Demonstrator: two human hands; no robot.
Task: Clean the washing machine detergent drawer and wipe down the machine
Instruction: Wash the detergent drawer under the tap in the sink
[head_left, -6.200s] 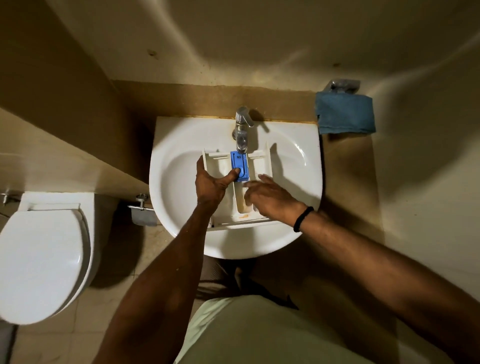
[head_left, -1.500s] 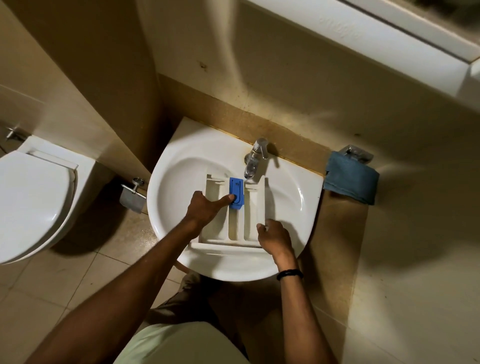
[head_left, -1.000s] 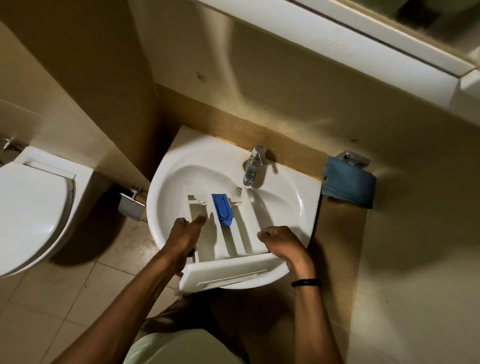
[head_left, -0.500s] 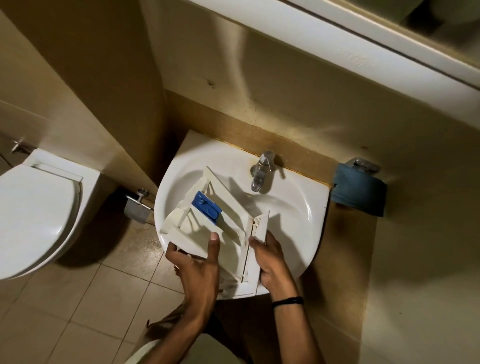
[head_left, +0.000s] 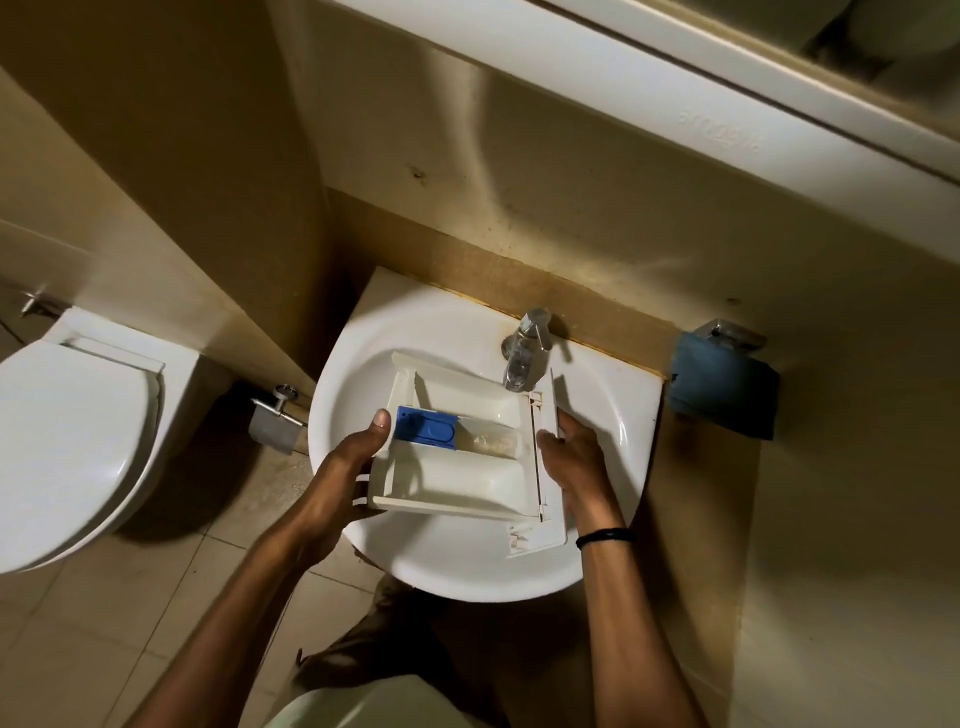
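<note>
Glossy, smooth white ceramic for the sink (head_left: 467, 571), a like shine on the toilet lid (head_left: 67, 441) at left, bright polished metal on the tap (head_left: 524, 353) at the far rim. Smooth, satin white plastic for the detergent drawer (head_left: 457, 478), matt blue plastic for its insert (head_left: 426, 428) at the left end. Soft, matt blue cloth (head_left: 719, 395) on the right wall; dull brushed metal on the paper holder (head_left: 272, 421) left of the sink.
</note>
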